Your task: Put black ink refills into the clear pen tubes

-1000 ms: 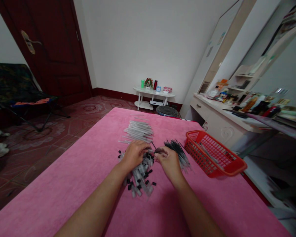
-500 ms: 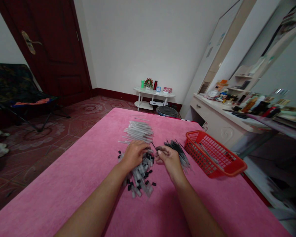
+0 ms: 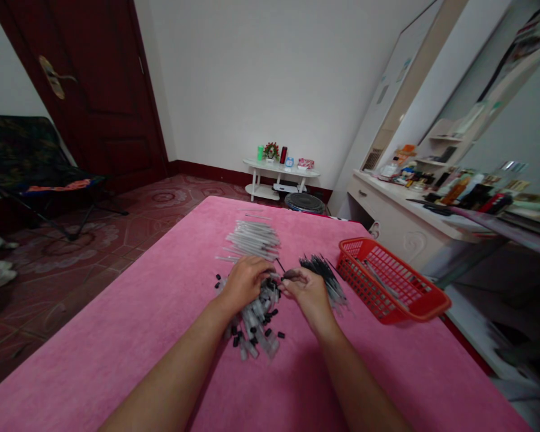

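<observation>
Over the upper part of a pile of clear pen caps and small black plugs [image 3: 256,315], my left hand [image 3: 247,281] is closed, with a small pale cap at its fingertips. My right hand [image 3: 306,291] is in a pinch close to it. From its fingertips a thin black pen refill [image 3: 279,264] sticks up and to the left. The two hands' fingertips nearly meet; whether the pieces in them touch is too small to tell. Beyond my left hand lies a stack of clear pen barrels [image 3: 252,240]. Right of my right hand are several dark pen refills [image 3: 324,277] in a bunch.
A red plastic basket [image 3: 425,317] with a few slim pieces inside stands at the table's right. Pink cloth [image 3: 162,312] covers the table. A dresser [image 3: 387,201] with bottles is at the right, a low white stand [image 3: 261,191] at the back, a folding chair [image 3: 36,150] at the left.
My right hand has shifted slightly left, bringing its fingertips closer to my left hand. My left hand and the piles look unchanged.
</observation>
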{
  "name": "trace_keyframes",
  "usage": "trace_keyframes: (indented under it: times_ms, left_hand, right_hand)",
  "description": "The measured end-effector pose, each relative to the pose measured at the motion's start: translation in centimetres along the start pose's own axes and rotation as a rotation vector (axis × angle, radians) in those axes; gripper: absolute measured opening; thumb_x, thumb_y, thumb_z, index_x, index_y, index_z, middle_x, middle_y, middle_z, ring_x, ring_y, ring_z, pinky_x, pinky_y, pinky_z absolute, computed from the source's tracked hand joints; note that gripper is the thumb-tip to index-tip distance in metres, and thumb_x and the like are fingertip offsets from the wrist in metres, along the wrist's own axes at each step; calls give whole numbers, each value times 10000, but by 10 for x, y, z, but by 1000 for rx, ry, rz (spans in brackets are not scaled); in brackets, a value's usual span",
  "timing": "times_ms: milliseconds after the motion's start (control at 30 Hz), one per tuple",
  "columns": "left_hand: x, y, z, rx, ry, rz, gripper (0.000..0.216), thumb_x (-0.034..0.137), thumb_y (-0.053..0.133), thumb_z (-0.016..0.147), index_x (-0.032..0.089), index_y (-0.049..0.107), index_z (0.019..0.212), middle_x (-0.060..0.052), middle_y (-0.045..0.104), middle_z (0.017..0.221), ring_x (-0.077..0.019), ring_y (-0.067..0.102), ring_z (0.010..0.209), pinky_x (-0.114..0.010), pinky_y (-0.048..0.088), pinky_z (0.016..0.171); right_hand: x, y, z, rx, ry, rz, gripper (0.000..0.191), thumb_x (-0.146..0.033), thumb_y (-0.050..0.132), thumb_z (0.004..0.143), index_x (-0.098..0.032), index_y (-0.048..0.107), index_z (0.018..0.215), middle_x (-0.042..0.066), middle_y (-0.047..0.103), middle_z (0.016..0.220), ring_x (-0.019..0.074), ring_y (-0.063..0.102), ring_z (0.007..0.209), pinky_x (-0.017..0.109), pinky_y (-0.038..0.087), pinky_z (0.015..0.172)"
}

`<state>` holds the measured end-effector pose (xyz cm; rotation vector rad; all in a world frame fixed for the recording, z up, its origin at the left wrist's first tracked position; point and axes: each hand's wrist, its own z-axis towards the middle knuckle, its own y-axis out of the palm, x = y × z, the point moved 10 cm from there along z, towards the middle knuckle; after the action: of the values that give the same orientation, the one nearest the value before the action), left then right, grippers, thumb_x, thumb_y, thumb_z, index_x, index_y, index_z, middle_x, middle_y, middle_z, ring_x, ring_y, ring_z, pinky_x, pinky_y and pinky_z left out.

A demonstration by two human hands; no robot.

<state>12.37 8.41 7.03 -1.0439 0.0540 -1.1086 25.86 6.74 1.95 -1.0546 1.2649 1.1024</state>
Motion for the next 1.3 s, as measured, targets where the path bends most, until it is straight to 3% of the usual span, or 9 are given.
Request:
trace_keyframes:
  times_ms: [267, 567, 900, 1100, 1300]
  left_hand:
    - [5, -2, 1, -25, -11, 13, 155, 131, 544, 811, 200, 655, 894, -43, 667, 855, -188, 585, 856, -303, 404, 777]
    - [4, 3, 1, -52, -16, 12, 158, 132, 564, 799, 206, 660, 900, -33, 672, 841, -177, 592, 834, -285, 406, 760]
    - [4, 3, 0, -49, -19, -9, 173, 116, 563, 792, 207, 663, 900, -35, 675, 858, -180, 595, 856, -288, 413, 779]
    - [5, 6, 0, -49, -19, -35, 173, 112, 569, 779, 200, 673, 886, -42, 670, 845, -177, 592, 842, -282, 426, 767]
    - [10, 10, -1, -52, -30, -63, 183, 108, 569, 773, 199, 683, 884, -40, 659, 810, -168, 594, 813, -261, 439, 738]
  right_hand:
    - [-7, 1, 0, 11, -63, -79, 168, -289, 658, 643, -160, 597, 732, 34, 652, 668, 192, 658, 620, 279, 523, 556]
    - [-22, 2, -3, 40, -267, -379, 67, -227, 570, 712, -188, 609, 750, 33, 652, 724, 172, 630, 666, 268, 510, 604]
    - [-19, 1, -2, 35, -262, -384, 76, -243, 575, 716, -191, 611, 758, 34, 657, 727, 178, 633, 665, 274, 513, 609]
    - [-11, 0, 0, 29, -178, -266, 86, -270, 577, 718, -192, 590, 752, 36, 650, 692, 189, 644, 623, 285, 526, 568]
    - [-7, 2, 0, -9, -131, -360, 272, -409, 500, 803, -185, 548, 657, 12, 591, 534, 146, 564, 446, 243, 449, 437]
